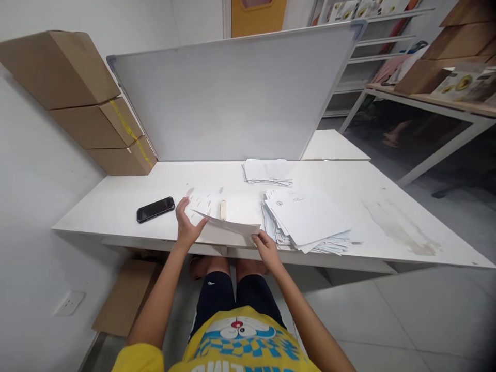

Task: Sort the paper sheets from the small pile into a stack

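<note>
A white sheet of paper (pixel 228 227), its far edge lifted, lies between my hands at the table's front edge. My right hand (pixel 267 250) pinches its right corner between thumb and fingers. At the sheet's left end is my left hand (pixel 188 225), thumb against the paper and fingers curved around its outer side. Just beyond the sheet lies a small cream-coloured bar-shaped object (pixel 223 210). To the right of my right hand is a large, uneven stack of papers (pixel 310 217). A smaller stack of papers (pixel 267 170) sits farther back.
A black phone (pixel 155 209) lies left on the white table (pixel 341 178). Behind stands a whiteboard (pixel 232 98), with stacked cardboard boxes (pixel 77 72) at its left. Grey smudges mark the tabletop at right. Another table (pixel 430 101) with boxes and shelves (pixel 364 57) are back right.
</note>
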Action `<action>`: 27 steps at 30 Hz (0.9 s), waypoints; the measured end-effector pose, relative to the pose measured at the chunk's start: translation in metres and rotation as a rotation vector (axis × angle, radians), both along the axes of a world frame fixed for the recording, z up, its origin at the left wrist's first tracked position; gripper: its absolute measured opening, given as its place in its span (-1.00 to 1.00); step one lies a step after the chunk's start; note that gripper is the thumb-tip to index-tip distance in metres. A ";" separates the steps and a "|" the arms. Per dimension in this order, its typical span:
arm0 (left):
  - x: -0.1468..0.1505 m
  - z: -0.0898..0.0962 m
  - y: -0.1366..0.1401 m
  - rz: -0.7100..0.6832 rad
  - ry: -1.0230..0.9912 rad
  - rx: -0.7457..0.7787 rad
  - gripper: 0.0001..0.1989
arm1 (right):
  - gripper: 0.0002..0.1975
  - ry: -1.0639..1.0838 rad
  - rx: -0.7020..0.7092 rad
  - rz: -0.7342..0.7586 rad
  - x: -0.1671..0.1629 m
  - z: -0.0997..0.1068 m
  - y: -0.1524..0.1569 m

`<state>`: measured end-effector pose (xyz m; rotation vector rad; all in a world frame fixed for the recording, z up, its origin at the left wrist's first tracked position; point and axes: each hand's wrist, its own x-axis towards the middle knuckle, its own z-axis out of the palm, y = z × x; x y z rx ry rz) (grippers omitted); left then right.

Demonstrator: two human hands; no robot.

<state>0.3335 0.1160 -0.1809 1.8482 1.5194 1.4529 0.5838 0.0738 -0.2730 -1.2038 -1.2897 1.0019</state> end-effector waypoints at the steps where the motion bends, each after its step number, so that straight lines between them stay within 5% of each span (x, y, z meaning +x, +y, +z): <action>1: 0.003 -0.008 -0.006 0.054 -0.110 -0.025 -0.40 | -0.69 0.001 -0.003 -0.008 0.000 0.002 -0.001; 8: -0.007 -0.035 -0.056 0.269 -0.523 -0.350 -0.46 | -0.74 0.081 -0.179 0.041 -0.011 0.026 -0.023; 12: -0.025 -0.051 -0.063 0.223 -0.501 -0.519 -0.41 | -0.70 0.195 -0.394 0.030 -0.015 0.017 -0.027; 17: -0.024 -0.074 -0.056 0.166 -0.433 -0.529 -0.41 | -0.68 0.197 -0.401 -0.082 -0.008 0.002 -0.017; 20: -0.016 -0.080 -0.053 0.128 -0.429 -0.508 -0.43 | -0.60 0.007 -0.316 -0.126 -0.002 0.006 -0.013; 24: -0.003 -0.083 -0.052 0.111 -0.454 -0.457 -0.48 | -0.51 -0.527 -0.040 -0.255 -0.004 0.033 -0.013; 27: 0.003 -0.084 -0.051 0.128 -0.478 -0.463 -0.52 | -0.52 -0.765 0.155 -0.177 -0.020 0.056 -0.008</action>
